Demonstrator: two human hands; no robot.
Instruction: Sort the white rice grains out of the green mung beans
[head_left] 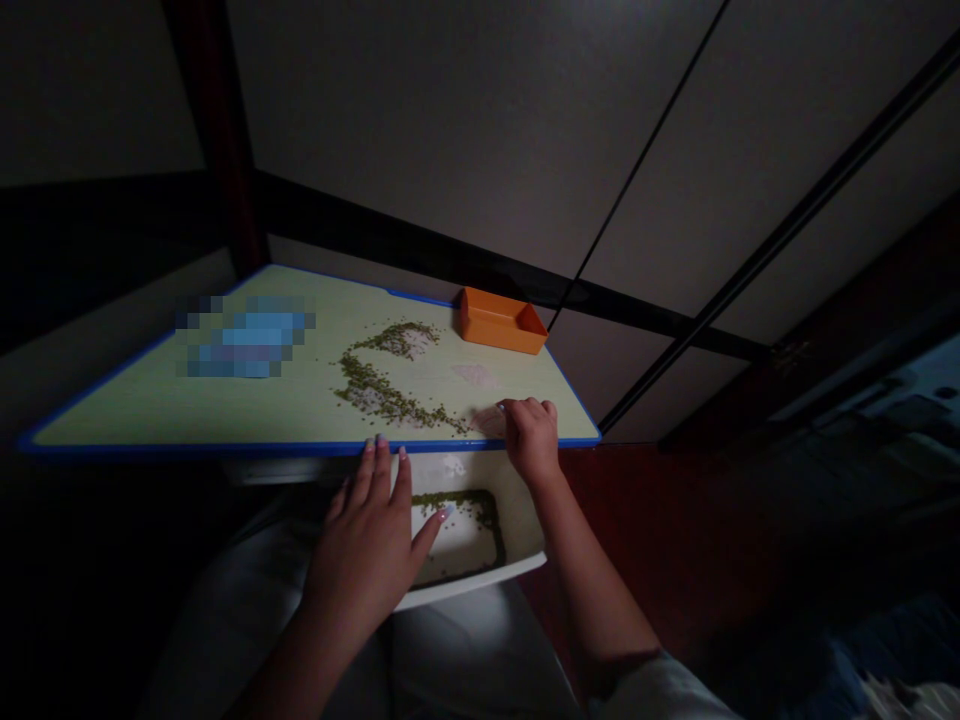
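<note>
My left hand is open, palm down, its fingertips at the blue edge of the table and its thumb over a white tub. Small green beans, like mung beans, lie in the tub, mostly along its inner rim. My right hand is closed above the table's front edge, fingers curled; what they hold, if anything, is hidden. Beside its fingertips is a thin patch of pale grains. A curved spread of green beans, mixed with pale grains, reaches across the table toward that hand.
An orange open box stands at the table's back right corner. A blurred blue item lies on the left. Cabinet panels rise behind the table. The tub sits below the front edge, over the person's legs.
</note>
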